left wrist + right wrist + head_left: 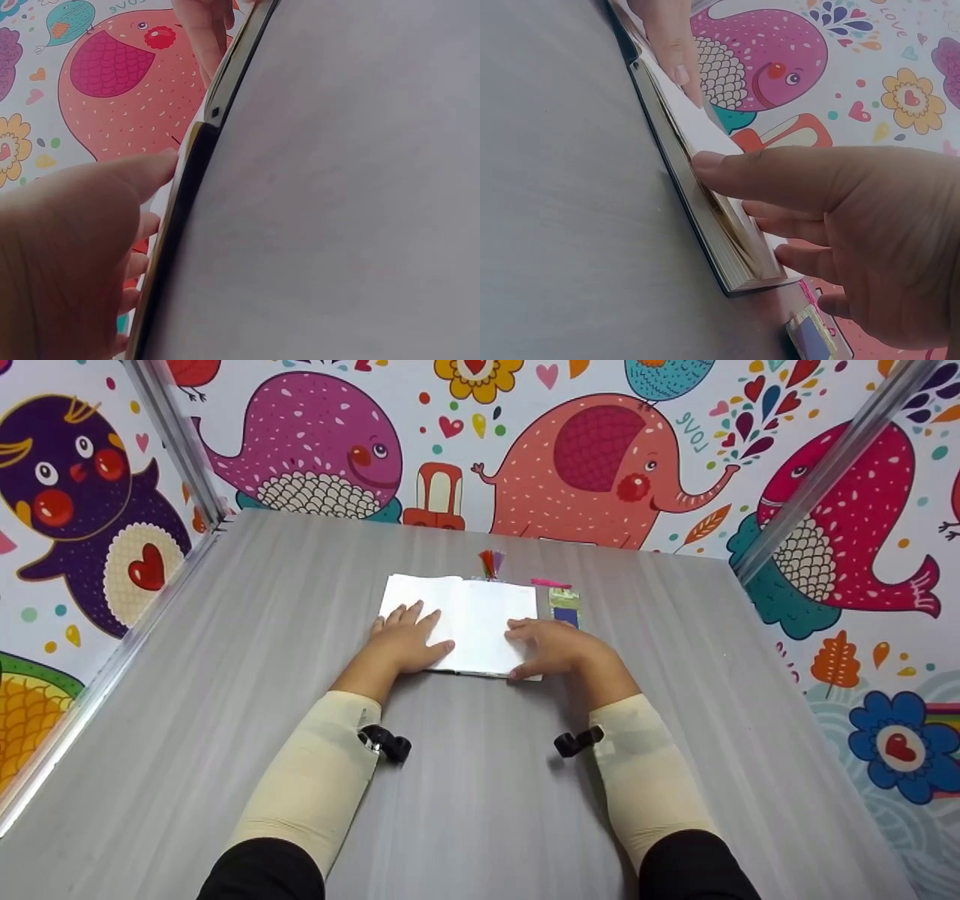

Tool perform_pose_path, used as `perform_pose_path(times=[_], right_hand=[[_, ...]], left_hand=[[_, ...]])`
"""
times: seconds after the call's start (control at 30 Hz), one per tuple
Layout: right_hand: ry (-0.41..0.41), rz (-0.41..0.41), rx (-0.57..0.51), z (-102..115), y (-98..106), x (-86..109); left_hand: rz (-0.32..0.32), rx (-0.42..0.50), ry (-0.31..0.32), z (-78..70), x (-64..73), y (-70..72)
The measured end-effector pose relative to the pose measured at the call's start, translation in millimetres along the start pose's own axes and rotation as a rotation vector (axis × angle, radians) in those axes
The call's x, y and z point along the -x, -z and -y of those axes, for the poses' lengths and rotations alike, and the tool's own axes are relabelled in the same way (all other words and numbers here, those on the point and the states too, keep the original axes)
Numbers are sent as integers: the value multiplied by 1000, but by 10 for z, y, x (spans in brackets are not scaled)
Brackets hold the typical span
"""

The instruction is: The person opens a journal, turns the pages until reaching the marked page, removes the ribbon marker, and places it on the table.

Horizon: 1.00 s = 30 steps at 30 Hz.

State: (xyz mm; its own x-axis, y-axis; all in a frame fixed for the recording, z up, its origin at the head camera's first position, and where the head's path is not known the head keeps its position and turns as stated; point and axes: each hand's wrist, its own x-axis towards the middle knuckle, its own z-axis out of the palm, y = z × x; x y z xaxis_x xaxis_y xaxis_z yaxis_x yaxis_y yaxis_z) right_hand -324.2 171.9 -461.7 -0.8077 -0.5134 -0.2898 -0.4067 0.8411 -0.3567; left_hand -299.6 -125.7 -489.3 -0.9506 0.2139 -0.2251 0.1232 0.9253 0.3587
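Observation:
An open notebook [491, 622] with blank white pages and a dark cover lies on the table. My left hand [405, 641] rests on the left page, fingers spread and thumb pointing toward the middle. At the right page, my right hand [559, 645] has its thumb and fingers well apart. In the right wrist view, its thumb [712, 165] touches the near edge of the pages, while the fingers lie at the page's outer side. From the left wrist, the dark cover edge [187, 180] shows beside the left thumb. Part of the right page is hidden under the hand.
Beyond the notebook lies a red and purple tassel [491, 564]. A thin pink item [551, 583] and a small green and blue card-like piece [565, 606] sit right of it. The grey table [480, 810] meets printed cartoon walls [585, 457] with metal corner posts.

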Motion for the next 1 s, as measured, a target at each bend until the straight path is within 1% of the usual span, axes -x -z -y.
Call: perform_pose_path(times=[0.23,0.47,0.63,0.8,1.0], right_hand=[[-8,4,-20,0,16,26],[40,11,-29,-38,36,40],[16,1,-63,-27,32,28],[-18,-29,-95,-19,10,3],[-56,-110,-131,-25,-17,-37]], left_hand=[[-3,2,0,-12,8,3],[-5,14,-3,-26,34,18],[-6,6,-4,-12,16,4],[-9,5,0,-28,18,6],[-26,2,0,-109,49,26]])
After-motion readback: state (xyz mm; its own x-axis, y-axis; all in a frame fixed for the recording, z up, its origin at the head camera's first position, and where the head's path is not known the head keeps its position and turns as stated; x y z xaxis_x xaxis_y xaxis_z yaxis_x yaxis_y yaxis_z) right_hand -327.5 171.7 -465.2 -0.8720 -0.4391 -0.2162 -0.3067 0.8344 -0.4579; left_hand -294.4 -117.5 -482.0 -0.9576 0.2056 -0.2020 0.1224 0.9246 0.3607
